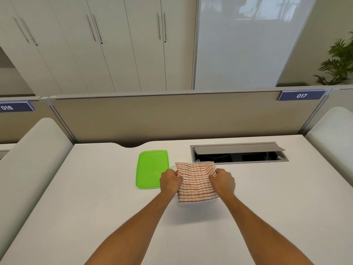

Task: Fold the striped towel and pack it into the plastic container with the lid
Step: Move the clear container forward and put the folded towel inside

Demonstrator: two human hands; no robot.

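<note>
Close to the camera, two bare arms reach out over the white tabletop (pixel 76 188). Each arm ends in one of the hands, and both hands grip the striped towel (pixel 196 185). The left hand (pixel 169 180) pinches the towel's left edge with curled fingers. The right hand (pixel 223 181) pinches the right edge the same way. The hands are apart, with the folded towel pulled between them, so it looks neat and flat.

The towel seems to sit over the clear plastic container (pixel 172 167), of which only a pale bit shows at the left edge. I think the hands are pushing the towel down into it, but I cannot see the inside.

Just left of the towel lies the green lid (pixel 150 169), flat on the tabletop. It is likely kept near so it can go on next.

Farther back is an open grey cable hatch (pixel 238 153), then a beige divider wall (pixel 172 115).
</note>
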